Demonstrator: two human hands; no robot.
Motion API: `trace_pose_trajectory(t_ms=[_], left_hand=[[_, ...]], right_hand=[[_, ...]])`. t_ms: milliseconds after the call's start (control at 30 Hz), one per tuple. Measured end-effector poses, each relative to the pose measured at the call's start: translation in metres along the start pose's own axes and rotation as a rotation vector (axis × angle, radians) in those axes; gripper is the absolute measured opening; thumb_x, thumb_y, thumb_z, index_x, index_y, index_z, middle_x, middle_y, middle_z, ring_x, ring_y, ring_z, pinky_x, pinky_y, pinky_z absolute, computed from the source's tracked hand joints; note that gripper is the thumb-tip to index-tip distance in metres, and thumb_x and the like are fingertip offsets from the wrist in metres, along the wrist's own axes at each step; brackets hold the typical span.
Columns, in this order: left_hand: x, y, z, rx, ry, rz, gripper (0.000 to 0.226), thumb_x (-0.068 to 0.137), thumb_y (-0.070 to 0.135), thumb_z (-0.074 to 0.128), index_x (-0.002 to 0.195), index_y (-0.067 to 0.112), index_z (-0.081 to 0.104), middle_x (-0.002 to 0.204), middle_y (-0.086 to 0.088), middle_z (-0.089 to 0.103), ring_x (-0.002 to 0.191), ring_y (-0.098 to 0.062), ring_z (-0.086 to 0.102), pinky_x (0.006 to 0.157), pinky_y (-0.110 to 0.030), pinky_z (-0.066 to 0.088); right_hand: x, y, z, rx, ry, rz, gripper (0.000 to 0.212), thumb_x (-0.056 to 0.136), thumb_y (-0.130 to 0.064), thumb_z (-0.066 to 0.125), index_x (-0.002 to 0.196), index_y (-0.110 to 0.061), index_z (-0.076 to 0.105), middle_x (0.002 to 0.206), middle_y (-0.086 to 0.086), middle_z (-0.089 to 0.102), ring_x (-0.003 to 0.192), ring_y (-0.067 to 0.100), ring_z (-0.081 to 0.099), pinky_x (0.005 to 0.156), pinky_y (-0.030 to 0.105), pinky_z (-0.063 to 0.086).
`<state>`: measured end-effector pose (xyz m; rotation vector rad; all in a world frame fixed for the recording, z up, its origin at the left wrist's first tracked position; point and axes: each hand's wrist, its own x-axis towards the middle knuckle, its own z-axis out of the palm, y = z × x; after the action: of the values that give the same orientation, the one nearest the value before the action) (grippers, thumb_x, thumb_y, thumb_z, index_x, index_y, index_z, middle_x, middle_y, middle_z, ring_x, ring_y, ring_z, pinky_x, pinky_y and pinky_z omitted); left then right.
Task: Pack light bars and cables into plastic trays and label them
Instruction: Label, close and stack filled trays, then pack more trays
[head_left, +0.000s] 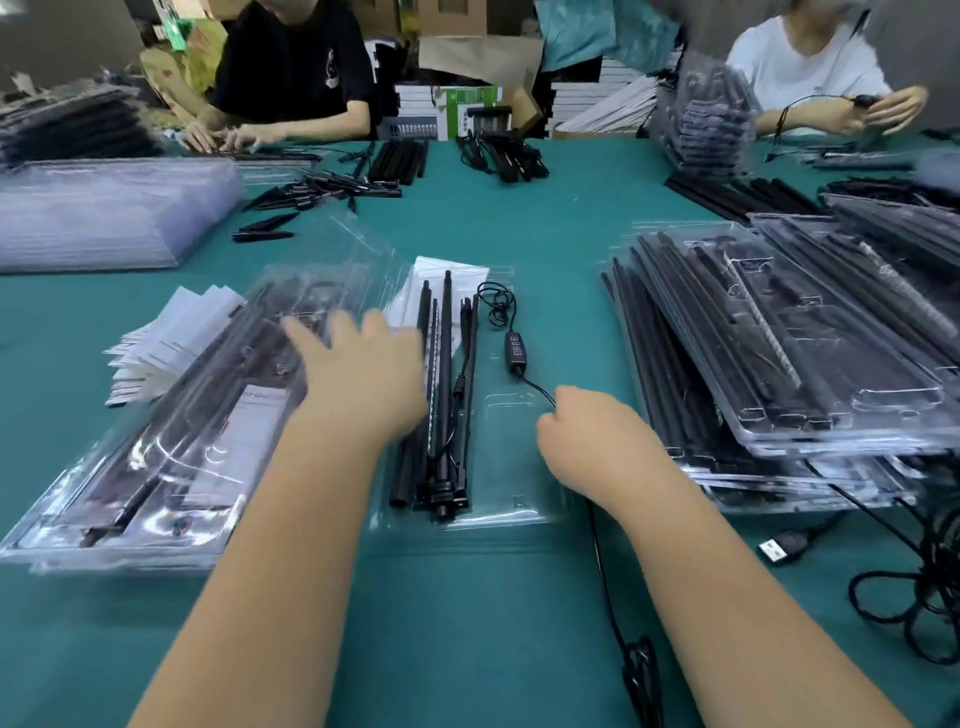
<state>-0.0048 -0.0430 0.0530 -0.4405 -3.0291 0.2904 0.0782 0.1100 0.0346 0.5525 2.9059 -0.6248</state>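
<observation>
Lying in the middle of the green table (545, 218), a clear plastic tray (511, 467) holds a bundle of black light bars (444, 374) along its left side, with a white leaflet (441, 273) under their far ends. To the right of the bars runs a thin black cable (537, 387) with an inline controller (514, 353) – its far end lies coiled near the top of the tray. The right hand (587, 441) pinches this cable just past the controller, fingers curled round it. The left hand (358, 369) is blurred, fingers spread and fairly straight, gripping nothing, over the edge of a filled tray (171, 431) lying at an angle to the left. Beyond that tray sits a fan of white leaflets (161, 343). On the right, a stack of packed trays (789, 364) leans across the table – loose cables (924, 597) and a USB plug (779, 548) lie near it
</observation>
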Motion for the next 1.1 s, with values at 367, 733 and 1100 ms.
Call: trace_pose_trajectory(t_ms=[367,733,1100], left_hand=[[-0.008,0.009,0.018,-1.169,0.065,0.368,0.044,0.073,0.063,0.047,0.068,0.027,0.072,0.06,-0.006,0.061,0.055,-0.015,0.047,0.058,-0.029,0.038],[-0.023,0.008,0.005,-1.305,-0.578,0.504,0.035,0.066,0.054,0.069,0.081,0.022,0.077,0.07,-0.002,0.071,0.045,-0.008,0.042,0.043,-0.014,0.03],[-0.011,-0.005,0.002,-2.081,-0.436,0.167,0.018,0.076,0.03,0.065,0.066,0.02,0.076,0.054,0.009,0.058,0.039,0.001,0.044,0.035,-0.01,0.033]], right_hand=[[-0.01,-0.004,-0.008,0.915,-0.045,-0.204,0.027,0.088,-0.005,0.056,0.108,-0.023,0.054,0.078,-0.001,0.067,0.052,0.006,0.057,0.041,0.022,0.044],[-0.003,-0.005,-0.003,1.288,0.139,-0.144,0.011,0.082,-0.003,0.069,0.08,-0.013,0.065,0.07,0.0,0.062,0.057,0.005,0.061,0.049,0.019,0.05],[-0.016,0.004,-0.023,0.674,-0.935,-0.387,0.045,0.085,-0.053,0.05,0.074,-0.014,0.071,0.076,0.002,0.072,0.055,0.026,0.067,0.04,0.023,0.048]])
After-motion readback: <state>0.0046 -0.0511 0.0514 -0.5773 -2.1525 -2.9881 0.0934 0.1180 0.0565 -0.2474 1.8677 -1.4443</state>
